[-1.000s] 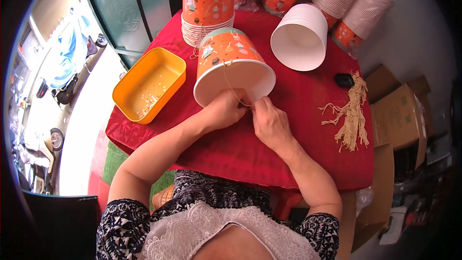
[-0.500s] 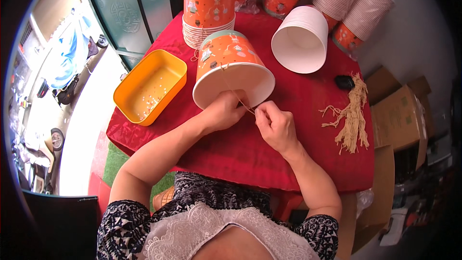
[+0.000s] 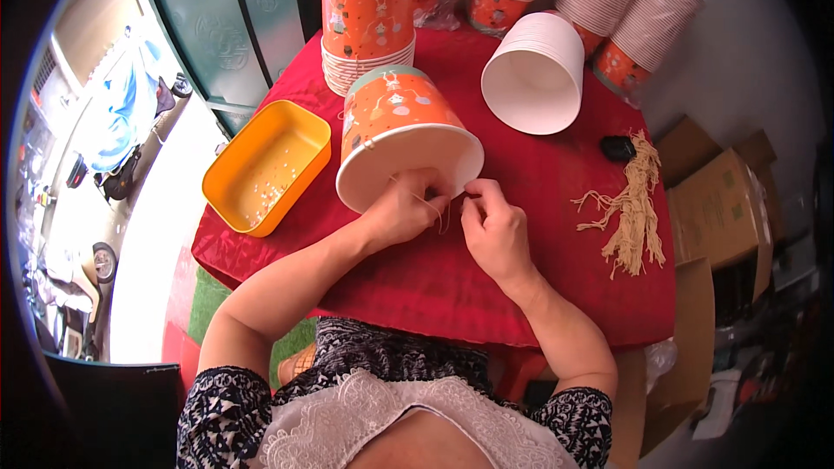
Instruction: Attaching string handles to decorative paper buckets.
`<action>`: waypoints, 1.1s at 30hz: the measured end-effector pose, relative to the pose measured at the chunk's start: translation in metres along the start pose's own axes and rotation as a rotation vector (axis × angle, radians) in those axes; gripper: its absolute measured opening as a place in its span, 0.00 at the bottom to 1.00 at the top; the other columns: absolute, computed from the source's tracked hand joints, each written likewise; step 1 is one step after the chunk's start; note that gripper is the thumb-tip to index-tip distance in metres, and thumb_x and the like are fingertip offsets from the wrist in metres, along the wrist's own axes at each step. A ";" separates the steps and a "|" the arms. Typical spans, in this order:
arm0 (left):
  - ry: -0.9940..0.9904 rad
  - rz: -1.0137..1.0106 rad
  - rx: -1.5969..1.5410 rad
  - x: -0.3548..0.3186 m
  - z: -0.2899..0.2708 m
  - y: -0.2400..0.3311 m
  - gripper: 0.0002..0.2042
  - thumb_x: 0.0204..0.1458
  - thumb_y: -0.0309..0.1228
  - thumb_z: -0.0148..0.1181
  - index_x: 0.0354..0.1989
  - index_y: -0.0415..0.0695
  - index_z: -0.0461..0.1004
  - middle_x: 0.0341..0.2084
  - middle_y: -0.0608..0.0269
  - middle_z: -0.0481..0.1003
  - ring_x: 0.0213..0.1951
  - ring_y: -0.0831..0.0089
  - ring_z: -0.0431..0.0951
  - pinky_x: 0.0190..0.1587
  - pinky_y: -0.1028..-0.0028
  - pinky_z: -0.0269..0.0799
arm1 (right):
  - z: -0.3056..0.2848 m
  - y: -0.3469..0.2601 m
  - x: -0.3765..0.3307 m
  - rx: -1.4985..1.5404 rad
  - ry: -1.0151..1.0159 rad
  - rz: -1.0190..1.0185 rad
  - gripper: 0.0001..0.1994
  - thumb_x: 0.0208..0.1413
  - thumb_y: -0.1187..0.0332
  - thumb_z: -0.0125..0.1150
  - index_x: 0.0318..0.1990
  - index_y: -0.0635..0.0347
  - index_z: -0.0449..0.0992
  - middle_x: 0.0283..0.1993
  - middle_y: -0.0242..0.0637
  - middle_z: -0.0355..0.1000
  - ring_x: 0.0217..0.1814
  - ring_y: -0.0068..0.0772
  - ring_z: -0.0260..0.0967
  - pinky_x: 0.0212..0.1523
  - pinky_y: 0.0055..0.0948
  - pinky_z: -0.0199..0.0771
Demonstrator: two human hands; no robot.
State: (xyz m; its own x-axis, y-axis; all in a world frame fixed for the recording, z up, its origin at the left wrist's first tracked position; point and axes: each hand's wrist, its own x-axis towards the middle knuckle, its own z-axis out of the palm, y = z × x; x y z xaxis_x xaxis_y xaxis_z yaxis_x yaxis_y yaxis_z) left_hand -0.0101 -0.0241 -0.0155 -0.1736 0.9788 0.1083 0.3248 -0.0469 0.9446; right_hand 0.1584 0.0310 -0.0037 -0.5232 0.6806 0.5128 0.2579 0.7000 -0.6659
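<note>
An orange patterned paper bucket [image 3: 395,126] lies tipped on the red table [image 3: 539,287], its white open mouth facing me. My left hand [image 3: 404,208] grips the bucket's lower rim and pinches a thin tan string [image 3: 434,208]. My right hand [image 3: 495,226] sits just right of it, fingertips pinched on the same string near the rim. The string loops between both hands.
A yellow plastic tray [image 3: 269,165] sits at the table's left. A stack of orange buckets [image 3: 369,17] stands behind, a white bucket stack [image 3: 534,74] lies on its side, more stacks lean at the back. A bundle of tan strings [image 3: 634,204] lies right. Cardboard boxes [image 3: 721,200] stand beyond.
My right hand pulled away to the right with the string taut, then came back close to the left hand at the bucket's rim. The bucket shifted slightly.
</note>
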 end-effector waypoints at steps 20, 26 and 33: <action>-0.109 -0.131 -0.085 -0.002 -0.005 0.019 0.03 0.54 0.23 0.56 0.31 0.36 0.73 0.18 0.63 0.73 0.19 0.78 0.73 0.19 0.77 0.67 | -0.002 -0.002 0.002 0.020 -0.092 0.081 0.03 0.56 0.75 0.57 0.36 0.64 0.73 0.21 0.50 0.72 0.25 0.55 0.74 0.24 0.46 0.72; -0.140 -0.109 -0.097 -0.002 -0.004 0.017 0.04 0.55 0.24 0.55 0.30 0.36 0.72 0.17 0.63 0.73 0.17 0.78 0.72 0.18 0.77 0.66 | 0.009 0.014 0.000 0.005 -0.138 0.015 0.04 0.55 0.74 0.59 0.36 0.65 0.73 0.22 0.51 0.73 0.24 0.54 0.74 0.24 0.45 0.73; -0.107 -0.162 -0.147 0.000 -0.004 0.018 0.04 0.53 0.23 0.55 0.29 0.35 0.71 0.16 0.61 0.72 0.14 0.76 0.70 0.15 0.76 0.64 | 0.000 0.008 -0.003 -0.060 -0.205 0.016 0.05 0.55 0.71 0.60 0.32 0.64 0.74 0.23 0.52 0.73 0.26 0.55 0.75 0.26 0.47 0.74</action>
State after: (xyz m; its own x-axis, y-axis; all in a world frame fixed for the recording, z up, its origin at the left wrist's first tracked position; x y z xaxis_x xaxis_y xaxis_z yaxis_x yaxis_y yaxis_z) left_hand -0.0078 -0.0261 0.0029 -0.1107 0.9911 -0.0742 0.1610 0.0915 0.9827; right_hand 0.1618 0.0344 -0.0110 -0.6713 0.6378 0.3777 0.3123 0.7055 -0.6362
